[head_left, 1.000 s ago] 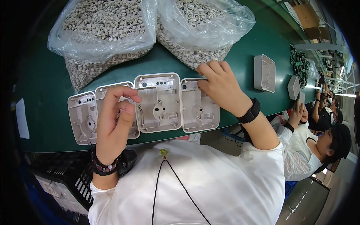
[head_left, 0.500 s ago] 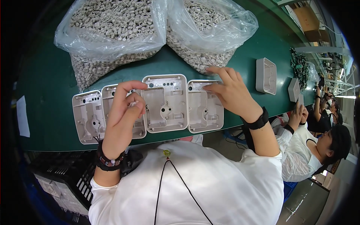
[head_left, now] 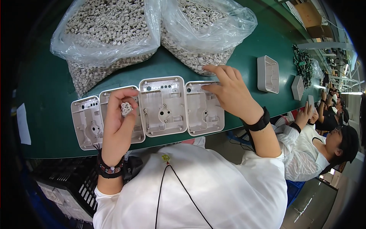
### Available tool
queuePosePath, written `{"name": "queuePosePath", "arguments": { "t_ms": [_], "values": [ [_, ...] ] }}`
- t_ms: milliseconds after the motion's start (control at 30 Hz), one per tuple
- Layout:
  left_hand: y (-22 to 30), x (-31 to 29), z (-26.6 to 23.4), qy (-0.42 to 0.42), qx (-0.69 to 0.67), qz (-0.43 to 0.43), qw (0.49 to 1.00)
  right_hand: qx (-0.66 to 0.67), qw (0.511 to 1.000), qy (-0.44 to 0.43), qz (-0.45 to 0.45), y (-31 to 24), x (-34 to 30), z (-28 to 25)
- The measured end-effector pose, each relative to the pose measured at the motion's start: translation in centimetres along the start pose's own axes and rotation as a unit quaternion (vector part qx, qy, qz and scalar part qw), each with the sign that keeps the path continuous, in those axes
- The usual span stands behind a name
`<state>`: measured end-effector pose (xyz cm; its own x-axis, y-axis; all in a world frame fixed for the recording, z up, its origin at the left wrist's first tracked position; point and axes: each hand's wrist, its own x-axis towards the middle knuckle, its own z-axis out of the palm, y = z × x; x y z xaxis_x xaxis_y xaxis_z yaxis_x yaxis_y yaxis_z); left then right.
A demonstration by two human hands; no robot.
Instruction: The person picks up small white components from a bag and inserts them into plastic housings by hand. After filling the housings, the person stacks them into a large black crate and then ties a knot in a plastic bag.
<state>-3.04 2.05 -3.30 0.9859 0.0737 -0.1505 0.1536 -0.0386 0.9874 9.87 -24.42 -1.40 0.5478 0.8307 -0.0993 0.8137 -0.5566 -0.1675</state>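
Observation:
Small light-grey plastic parts [head_left: 126, 109] lie bunched in my left hand [head_left: 119, 118], its fingers curled around them. That hand hovers over the second grey plastic housing [head_left: 141, 133] from the left and covers much of it. My right hand [head_left: 233, 91] is above the far right housing [head_left: 206, 110], thumb and index finger spread, with nothing visible between them. Its thumb tip is over the housing's far edge. Between the hands lies a larger housing [head_left: 173, 103], open side up. Another housing [head_left: 84, 118] is at the row's left end.
Two clear plastic bags, a left one [head_left: 103, 53] and a right one [head_left: 202, 45], full of small parts, stand behind the row on the green table [head_left: 42, 84]. Another housing [head_left: 268, 74] stands at right. A co-worker [head_left: 309, 149] sits beyond. A black crate [head_left: 72, 187] is below left.
My left hand has turned and opened a little, bringing the small parts into view. My right hand stays over the far right housing. The whole view has shifted slightly.

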Motion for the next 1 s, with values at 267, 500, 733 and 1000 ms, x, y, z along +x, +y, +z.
{"name": "queuePosePath", "arguments": {
  "t_ms": [267, 500, 733, 1000],
  "values": [
    [1.2, -0.3, 0.5, -0.086, -0.164, -0.078, 0.98, 0.029, 0.999, 0.018, -0.005, -2.4, 0.7, -1.4],
    [0.5, -0.3, 1.0, -0.127, -0.137, 0.1, 0.977, 0.255, 0.961, 0.097, -0.041, -10.8, 3.4, -2.5],
    [-0.1, -1.1, -0.5, -0.17, -0.143, 0.12, 0.968, 0.416, 0.897, 0.137, -0.06, -11.4, 4.1, -0.7],
    [-0.1, -1.1, -0.8, -0.135, -0.191, -0.096, 0.967, 0.501, 0.85, 0.156, 0.049, -11.4, 3.8, -0.9]
  ]
}}
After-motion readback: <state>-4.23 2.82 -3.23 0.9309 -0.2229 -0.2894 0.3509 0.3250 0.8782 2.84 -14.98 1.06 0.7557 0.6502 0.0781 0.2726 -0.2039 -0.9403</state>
